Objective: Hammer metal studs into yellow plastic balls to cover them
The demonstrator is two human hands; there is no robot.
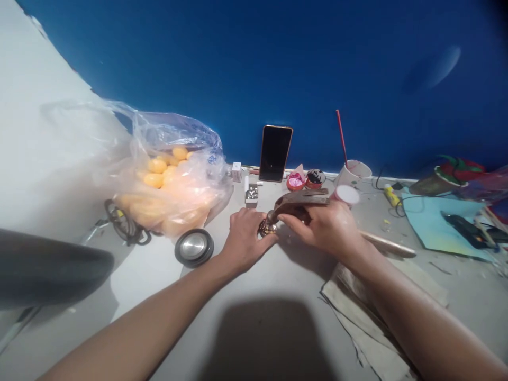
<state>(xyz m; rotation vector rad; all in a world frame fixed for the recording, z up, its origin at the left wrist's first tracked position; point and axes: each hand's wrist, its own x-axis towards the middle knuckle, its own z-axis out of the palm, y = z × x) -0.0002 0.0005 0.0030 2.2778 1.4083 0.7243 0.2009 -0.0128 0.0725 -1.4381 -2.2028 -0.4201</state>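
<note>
My right hand [331,227] is wrapped round a claw hammer [297,199], gripping it close to its worn metal head. The claw points to the right, and the wooden handle sticks out behind the hand. The hammer's striking face is at a small, round, shiny gold-brown piece [266,228] on the table; I cannot tell whether they touch. Thumb and fingers of my left hand [248,238] close round that piece and partly hide it. A small open box with shiny bits [251,193] stands just beyond the left hand.
Left are a round black-rimmed metal lid [194,247] and a clear plastic bag [190,190] of yellow items. A phone [275,153] leans on the blue wall beside small pots [296,181] and a white cup [355,170]. Cloth [365,312] lies under the right forearm.
</note>
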